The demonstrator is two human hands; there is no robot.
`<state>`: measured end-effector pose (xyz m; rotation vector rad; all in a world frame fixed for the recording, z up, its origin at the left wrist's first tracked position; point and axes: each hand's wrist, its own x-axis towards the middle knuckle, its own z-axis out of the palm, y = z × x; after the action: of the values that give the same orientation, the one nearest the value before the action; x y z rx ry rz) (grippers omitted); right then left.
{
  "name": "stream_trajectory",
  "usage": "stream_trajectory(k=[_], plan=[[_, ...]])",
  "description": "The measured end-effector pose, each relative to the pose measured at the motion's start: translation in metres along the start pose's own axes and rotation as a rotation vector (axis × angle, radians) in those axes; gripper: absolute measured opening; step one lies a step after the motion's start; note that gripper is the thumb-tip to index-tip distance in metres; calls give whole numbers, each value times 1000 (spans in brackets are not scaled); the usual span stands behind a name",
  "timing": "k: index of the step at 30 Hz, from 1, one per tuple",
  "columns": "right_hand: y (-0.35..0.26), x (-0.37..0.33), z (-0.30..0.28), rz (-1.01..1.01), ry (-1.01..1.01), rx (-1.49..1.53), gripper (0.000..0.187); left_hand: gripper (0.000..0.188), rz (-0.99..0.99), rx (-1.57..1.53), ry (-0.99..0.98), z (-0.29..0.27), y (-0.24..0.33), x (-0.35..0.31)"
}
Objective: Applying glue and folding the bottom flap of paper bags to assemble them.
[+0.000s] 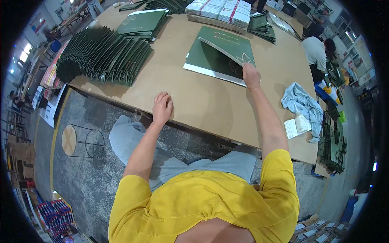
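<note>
My right hand pinches the near right corner of a green paper bag that lies flat, white along its edge, with gold print and a line-drawn flower. That corner is raised off another green bag beneath it, which shows a white strip along its near edge. My left hand rests on the table's near edge with its fingers laid on the board, holding nothing. To its upper left, a long fanned row of green folded bags leans together.
More flat green bags sit behind the row. A strapped stack of white sheets stands at the far side. On the right lie a light blue cloth, a white bottle and a white pad. A stool stands left; another person works at right.
</note>
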<state>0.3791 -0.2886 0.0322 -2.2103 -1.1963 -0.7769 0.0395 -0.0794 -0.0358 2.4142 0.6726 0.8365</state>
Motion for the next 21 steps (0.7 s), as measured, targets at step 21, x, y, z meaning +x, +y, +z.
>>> stream_trajectory(k=[21], plan=[[-52, 49, -29, -26, 235, 175, 5, 26, -677, -1780, -818, 209, 5, 203]])
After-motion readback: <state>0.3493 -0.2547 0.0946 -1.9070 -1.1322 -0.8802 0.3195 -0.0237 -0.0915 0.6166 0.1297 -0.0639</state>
